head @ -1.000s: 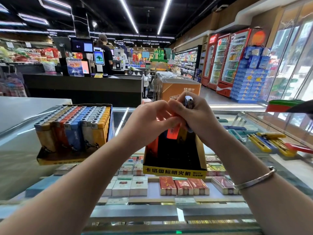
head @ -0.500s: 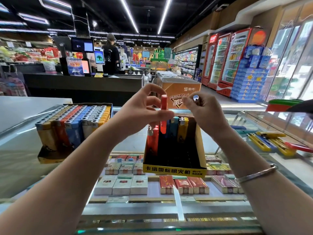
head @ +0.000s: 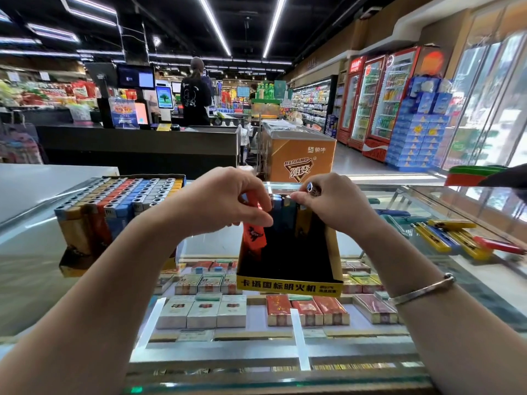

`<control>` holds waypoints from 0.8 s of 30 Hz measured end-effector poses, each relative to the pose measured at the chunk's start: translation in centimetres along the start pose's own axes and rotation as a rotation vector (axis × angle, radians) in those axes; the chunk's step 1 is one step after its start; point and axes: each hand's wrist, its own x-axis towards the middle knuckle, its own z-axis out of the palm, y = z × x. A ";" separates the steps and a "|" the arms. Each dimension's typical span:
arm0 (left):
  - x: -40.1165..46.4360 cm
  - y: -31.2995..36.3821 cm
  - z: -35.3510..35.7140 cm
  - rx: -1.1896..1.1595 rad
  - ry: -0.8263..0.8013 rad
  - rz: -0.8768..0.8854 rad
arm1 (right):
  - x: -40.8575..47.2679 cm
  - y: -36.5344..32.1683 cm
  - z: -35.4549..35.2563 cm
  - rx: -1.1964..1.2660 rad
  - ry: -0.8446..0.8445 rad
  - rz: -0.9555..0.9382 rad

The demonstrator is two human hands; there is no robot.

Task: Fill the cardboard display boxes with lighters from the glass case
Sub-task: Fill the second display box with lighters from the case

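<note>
A yellow-and-black cardboard display box (head: 289, 287) stands on the glass case (head: 427, 269), mostly empty, with a few lighters upright along its back row. My left hand (head: 225, 202) pinches an orange lighter (head: 253, 238) at the box's back left, its lower half inside the box. My right hand (head: 333, 205) is closed on another lighter (head: 312, 189); only its metal top shows above my fingers, over the back row. A second display box (head: 114, 212), packed full with lighters, sits to the left.
Loose yellow, blue and red lighters (head: 456, 238) lie on the glass at the right. Cigarette packs (head: 216, 309) fill the shelf under the glass. A checkout counter (head: 137, 143) with a person behind it, an orange freezer (head: 299, 158) and drink fridges stand beyond.
My left hand has lowered the orange lighter from above the box into its back left corner. My right hand has dropped slightly, still closed on its lighter.
</note>
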 end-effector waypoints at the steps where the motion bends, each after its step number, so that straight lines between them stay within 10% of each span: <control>1: 0.0 0.0 0.0 0.045 -0.019 0.001 | 0.0 0.1 0.0 -0.001 -0.004 -0.002; 24: -0.7 0.4 -0.7 -0.029 -0.179 -0.123 | -0.1 -0.2 -0.2 -0.003 -0.027 -0.002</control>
